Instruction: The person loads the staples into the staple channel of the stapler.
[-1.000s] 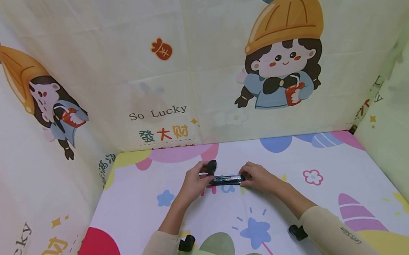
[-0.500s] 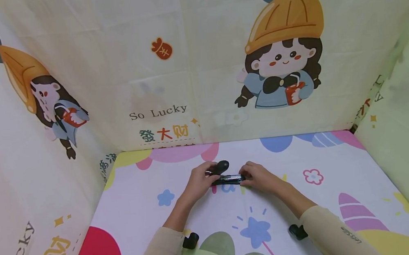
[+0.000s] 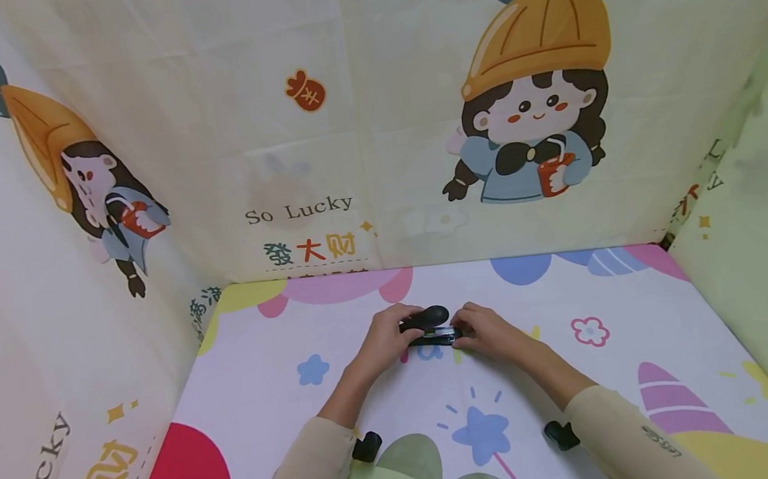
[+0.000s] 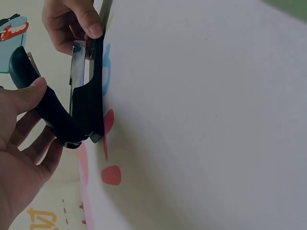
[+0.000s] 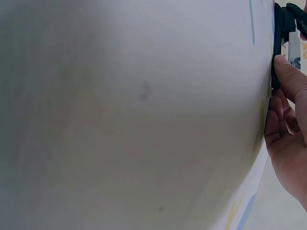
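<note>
A black stapler (image 3: 445, 338) lies on the table with its upper arm (image 4: 56, 114) lifted apart from the base (image 4: 97, 79). Its metal staple channel (image 4: 77, 67) shows between the two. My left hand (image 3: 386, 338) pinches the upper arm, thumb on one side and fingers on the other, in the left wrist view. At the front end of the base, my right hand (image 3: 488, 331) holds it down between thumb and fingers. The right wrist view catches only part of the stapler (image 5: 277, 40), beside the right thumb. Whether staples lie in the channel cannot be made out.
A white tabletop cover (image 3: 525, 411) with printed stars, flowers and coloured shapes runs under both hands. Cream cloth walls (image 3: 400, 114) with cartoon figures stand at the back and both sides. A black wrist camera (image 3: 367, 447) sits by the left sleeve, another (image 3: 561, 435) by the right.
The stapler's upper arm has swung from nearly upright down to the right, towards the base. My left hand has moved right with it, while the right hand has stayed on the front end.
</note>
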The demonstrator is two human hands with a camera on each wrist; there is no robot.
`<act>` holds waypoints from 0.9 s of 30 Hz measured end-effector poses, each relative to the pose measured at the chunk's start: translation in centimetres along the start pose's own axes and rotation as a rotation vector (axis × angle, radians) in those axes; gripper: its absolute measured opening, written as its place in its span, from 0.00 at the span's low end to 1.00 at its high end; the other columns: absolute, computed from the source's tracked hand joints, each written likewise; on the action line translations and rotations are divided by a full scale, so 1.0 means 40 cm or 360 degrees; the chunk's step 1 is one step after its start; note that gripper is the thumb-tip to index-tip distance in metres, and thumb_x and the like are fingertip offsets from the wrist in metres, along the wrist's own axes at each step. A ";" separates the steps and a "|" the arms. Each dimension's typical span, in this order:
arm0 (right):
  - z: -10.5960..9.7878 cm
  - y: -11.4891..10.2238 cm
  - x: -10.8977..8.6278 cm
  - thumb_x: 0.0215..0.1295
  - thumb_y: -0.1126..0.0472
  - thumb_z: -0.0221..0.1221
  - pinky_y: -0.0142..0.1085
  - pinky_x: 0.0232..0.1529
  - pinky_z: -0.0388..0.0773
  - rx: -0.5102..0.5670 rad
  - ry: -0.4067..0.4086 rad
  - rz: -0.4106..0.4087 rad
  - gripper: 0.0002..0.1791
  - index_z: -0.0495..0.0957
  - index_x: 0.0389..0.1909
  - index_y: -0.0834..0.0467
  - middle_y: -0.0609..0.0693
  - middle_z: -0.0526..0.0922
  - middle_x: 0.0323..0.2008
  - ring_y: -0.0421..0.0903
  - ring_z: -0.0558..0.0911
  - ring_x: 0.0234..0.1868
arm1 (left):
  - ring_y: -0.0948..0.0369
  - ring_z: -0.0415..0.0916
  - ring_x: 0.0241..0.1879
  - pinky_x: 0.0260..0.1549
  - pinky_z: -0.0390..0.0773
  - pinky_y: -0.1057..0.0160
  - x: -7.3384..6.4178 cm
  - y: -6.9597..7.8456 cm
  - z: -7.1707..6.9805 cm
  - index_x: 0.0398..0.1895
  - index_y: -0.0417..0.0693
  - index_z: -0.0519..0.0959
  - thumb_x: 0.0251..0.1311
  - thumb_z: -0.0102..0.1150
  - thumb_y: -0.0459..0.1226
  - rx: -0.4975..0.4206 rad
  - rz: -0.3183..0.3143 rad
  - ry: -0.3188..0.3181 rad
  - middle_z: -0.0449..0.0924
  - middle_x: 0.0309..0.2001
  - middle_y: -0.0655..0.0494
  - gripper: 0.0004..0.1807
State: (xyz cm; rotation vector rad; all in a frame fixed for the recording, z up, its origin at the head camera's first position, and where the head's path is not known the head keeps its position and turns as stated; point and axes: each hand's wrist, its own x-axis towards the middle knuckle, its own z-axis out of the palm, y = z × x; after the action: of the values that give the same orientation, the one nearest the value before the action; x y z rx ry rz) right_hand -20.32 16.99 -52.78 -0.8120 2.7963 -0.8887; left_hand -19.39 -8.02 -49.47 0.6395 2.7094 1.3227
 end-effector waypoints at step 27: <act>0.001 0.002 0.001 0.61 0.56 0.74 0.34 0.39 0.74 -0.0042 0.0018 0.0011 0.18 0.82 0.46 0.61 0.48 0.77 0.38 0.41 0.72 0.36 | 0.54 0.81 0.55 0.62 0.78 0.52 0.028 0.014 0.039 0.56 0.45 0.86 0.64 0.68 0.32 0.0301 -0.0022 -0.0145 0.86 0.52 0.51 0.17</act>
State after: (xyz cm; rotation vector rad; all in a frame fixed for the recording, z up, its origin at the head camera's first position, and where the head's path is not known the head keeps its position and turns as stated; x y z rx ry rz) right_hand -20.40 17.00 -52.88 -0.8031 2.8244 -0.8597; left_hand -19.85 -6.12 -49.90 0.6766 2.7801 1.0153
